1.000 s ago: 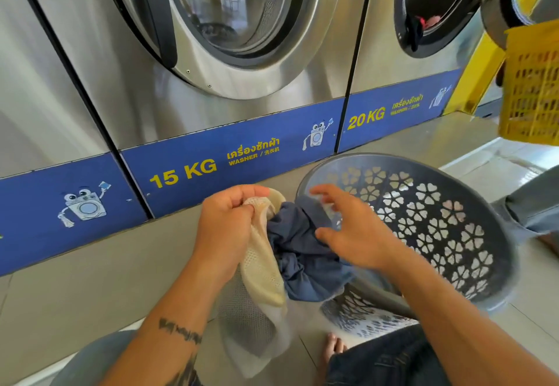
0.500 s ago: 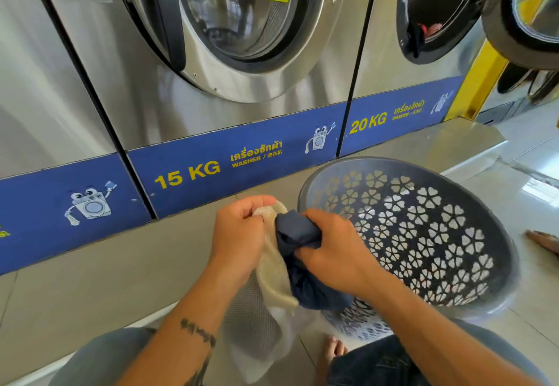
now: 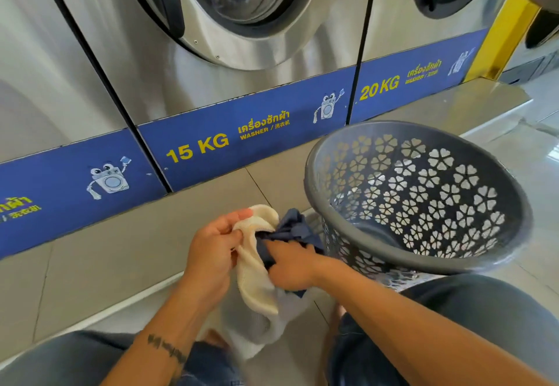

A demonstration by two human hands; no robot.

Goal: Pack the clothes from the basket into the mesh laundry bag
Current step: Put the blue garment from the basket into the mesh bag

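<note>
The left hand (image 3: 211, 252) pinches the mesh bag (image 3: 257, 282) rim; the right hand (image 3: 290, 267) stuffs the soft, limp navy garment (image 3: 290, 228), best gripped bunched.

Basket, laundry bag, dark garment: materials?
Basket: looks like moulded grey plastic, matte, rigid rim, flower-shaped cutouts.
Laundry bag: cream mesh fabric, likely synthetic; fine weave shows, hangs limp.
Dark garment: soft navy cloth, matte, creased; fibre unclear.

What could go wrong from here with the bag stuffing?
1. Part of the blue garment bunches outside the mesh bag; it may slip out.
2. Only the left hand holds the bag mouth open; it could collapse around the right hand.
3. The basket is tilted and could roll.
</note>
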